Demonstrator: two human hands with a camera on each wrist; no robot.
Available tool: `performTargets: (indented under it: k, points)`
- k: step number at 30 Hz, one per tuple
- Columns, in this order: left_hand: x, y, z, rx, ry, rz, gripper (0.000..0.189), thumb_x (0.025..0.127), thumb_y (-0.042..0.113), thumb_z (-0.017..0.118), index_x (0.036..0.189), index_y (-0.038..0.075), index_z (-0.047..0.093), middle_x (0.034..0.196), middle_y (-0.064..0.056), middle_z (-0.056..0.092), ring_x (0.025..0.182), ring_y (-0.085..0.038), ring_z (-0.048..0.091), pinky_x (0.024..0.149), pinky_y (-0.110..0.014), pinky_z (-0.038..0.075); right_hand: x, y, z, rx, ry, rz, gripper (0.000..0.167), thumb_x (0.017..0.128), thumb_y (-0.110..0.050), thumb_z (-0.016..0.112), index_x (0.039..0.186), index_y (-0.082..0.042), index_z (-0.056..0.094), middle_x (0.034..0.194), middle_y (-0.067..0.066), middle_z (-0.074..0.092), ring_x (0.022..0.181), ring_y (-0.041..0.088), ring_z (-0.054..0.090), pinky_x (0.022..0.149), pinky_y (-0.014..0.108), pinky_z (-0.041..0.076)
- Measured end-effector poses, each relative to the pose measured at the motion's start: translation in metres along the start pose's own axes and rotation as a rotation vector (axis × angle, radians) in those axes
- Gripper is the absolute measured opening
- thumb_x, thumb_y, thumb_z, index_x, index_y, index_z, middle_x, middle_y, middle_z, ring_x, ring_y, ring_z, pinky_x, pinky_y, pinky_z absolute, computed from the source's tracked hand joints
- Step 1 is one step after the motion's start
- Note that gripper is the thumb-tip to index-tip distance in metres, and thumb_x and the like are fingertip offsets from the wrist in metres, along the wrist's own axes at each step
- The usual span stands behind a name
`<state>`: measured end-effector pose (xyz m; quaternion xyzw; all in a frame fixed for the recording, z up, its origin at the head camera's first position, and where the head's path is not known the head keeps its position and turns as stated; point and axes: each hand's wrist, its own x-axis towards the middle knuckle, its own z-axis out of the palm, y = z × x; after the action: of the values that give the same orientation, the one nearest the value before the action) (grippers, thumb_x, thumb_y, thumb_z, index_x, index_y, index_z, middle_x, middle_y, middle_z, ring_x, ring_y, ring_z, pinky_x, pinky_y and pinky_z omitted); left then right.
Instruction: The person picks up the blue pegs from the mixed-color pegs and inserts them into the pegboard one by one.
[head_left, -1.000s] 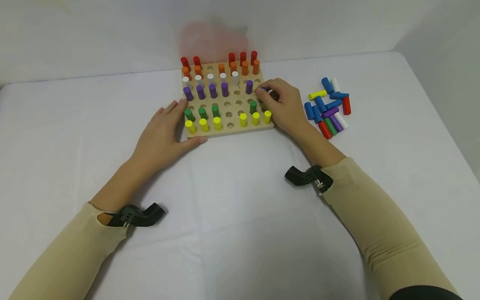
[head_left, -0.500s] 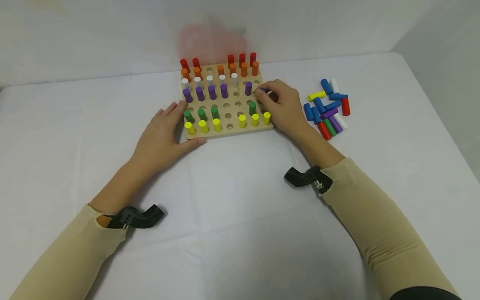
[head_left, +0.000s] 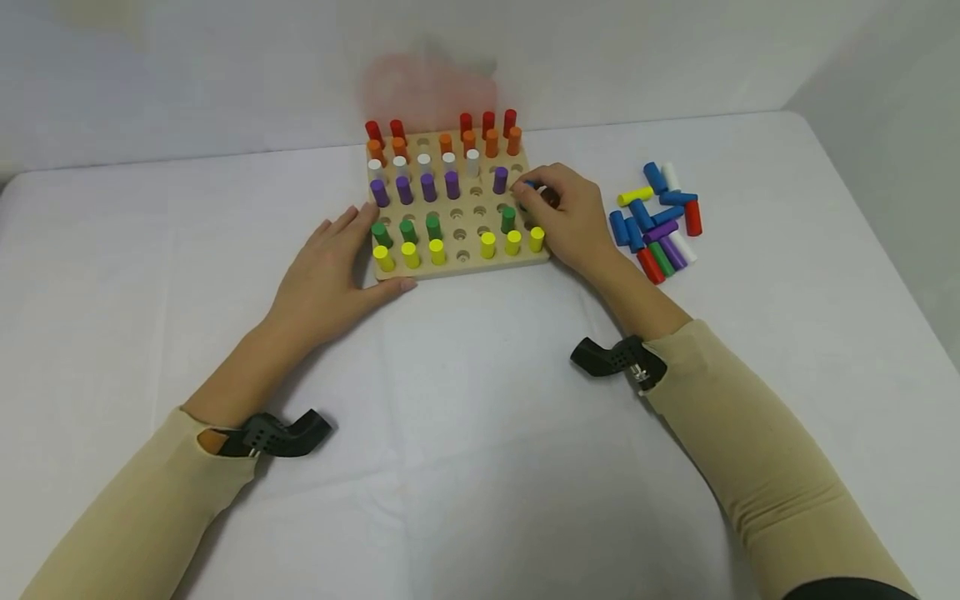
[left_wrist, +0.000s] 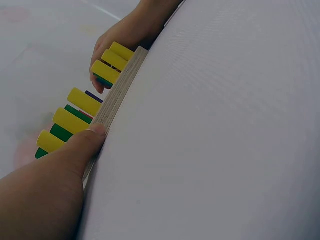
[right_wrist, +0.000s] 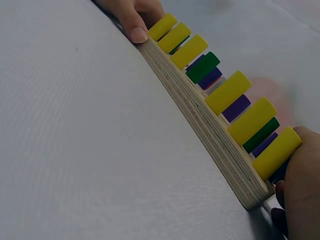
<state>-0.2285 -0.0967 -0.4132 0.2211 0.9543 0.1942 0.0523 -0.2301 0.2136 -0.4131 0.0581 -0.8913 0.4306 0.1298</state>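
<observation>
A wooden pegboard (head_left: 438,270) stands near the wall with rows of red, orange, white, purple, green and yellow pegs upright in it. My left hand (head_left: 318,279) lies along its left side, fingers extended, and the thumb touches the front edge of the board (left_wrist: 120,92). At the right end of the board my right hand (head_left: 572,218) pinches a blue peg (head_left: 529,183) between thumb and fingertips, low over the gap between the purple and green rows. Most of that blue peg (right_wrist: 279,173) is hidden by the hand and a yellow peg (right_wrist: 278,153).
Right of the board lies a loose heap of pegs, among them a blue peg (head_left: 654,177), a yellow peg (head_left: 635,197), a red peg (head_left: 693,218) and a green peg (head_left: 662,258). A white wall (head_left: 637,58) rises just behind the board. A white cloth (head_left: 450,400) covers the table.
</observation>
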Motion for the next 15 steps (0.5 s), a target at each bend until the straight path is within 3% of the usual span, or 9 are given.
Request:
performTargets:
  k: [15]
  points:
    - [-0.0001,0.0008,-0.0005,-0.012,0.001,0.004,0.105,0.085,0.072,0.063,0.164,0.021,0.016,0.169,-0.010,0.025,0.158,-0.032,0.021,0.130,-0.055,0.016,-0.0002,0.0005,-0.0009,0.005,-0.004,-0.006,0.030,0.103,-0.029,0.057,0.117,-0.006,0.072,0.100,0.011,0.065,0.087,0.017,0.051,0.074,0.020,0.041]
